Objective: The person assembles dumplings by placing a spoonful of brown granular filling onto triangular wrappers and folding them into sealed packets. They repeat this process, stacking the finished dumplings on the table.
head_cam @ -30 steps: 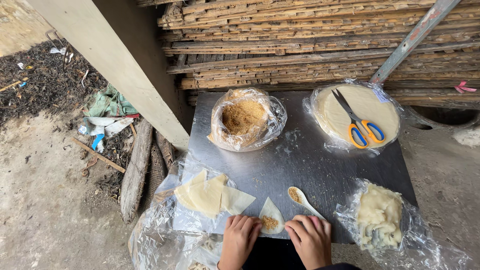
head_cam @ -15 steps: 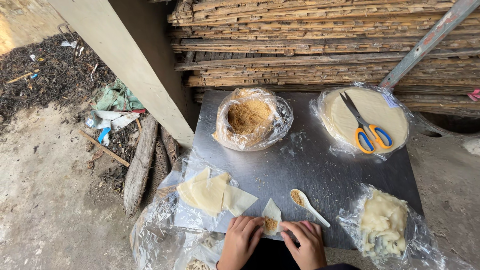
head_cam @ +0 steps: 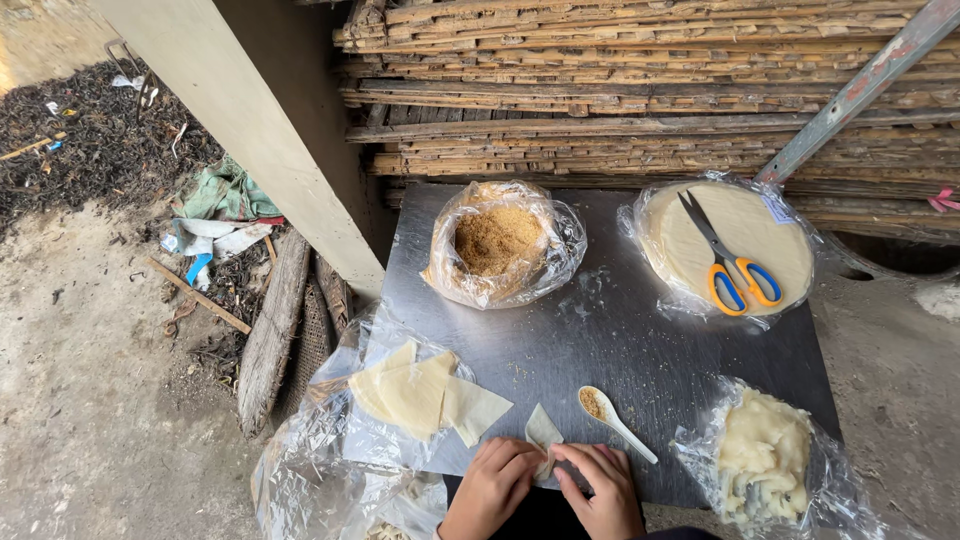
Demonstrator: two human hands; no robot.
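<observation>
Two hands: both work at the near edge of the grey metal surface (head_cam: 620,340), pinched together on one small dough wrapper (head_cam: 541,432).
Left hand (head_cam: 492,488): its fingers are curled shut around the wrapper's lower left edge.
Right hand (head_cam: 600,488): its fingers are bent and closed on the wrapper's lower right edge, fingertips touching those of the left hand.
Wrapper: pale and pointed, its tip rising clear of the fingers; what lies inside the fold is hidden.
Spoon (head_cam: 614,420): white, just right of the wrapper, its bowl holding a little brown filling, handle angled toward the near right.
Cut wrappers (head_cam: 425,395): a loose pile of pale pieces on clear plastic, left of the wrapper.
Filling bag (head_cam: 500,242): an open clear bag of brown crumbly filling, well beyond the wrapper.
Round sheets (head_cam: 735,245): a stack of pale discs in plastic, far right of the wrapper, with scissors (head_cam: 728,262) with orange and blue handles lying on top.
Dough lump (head_cam: 765,455): cream-coloured, in plastic, right of the wrapper past the spoon.
Behind: stacked bamboo slats (head_cam: 640,90) beyond the surface.
</observation>
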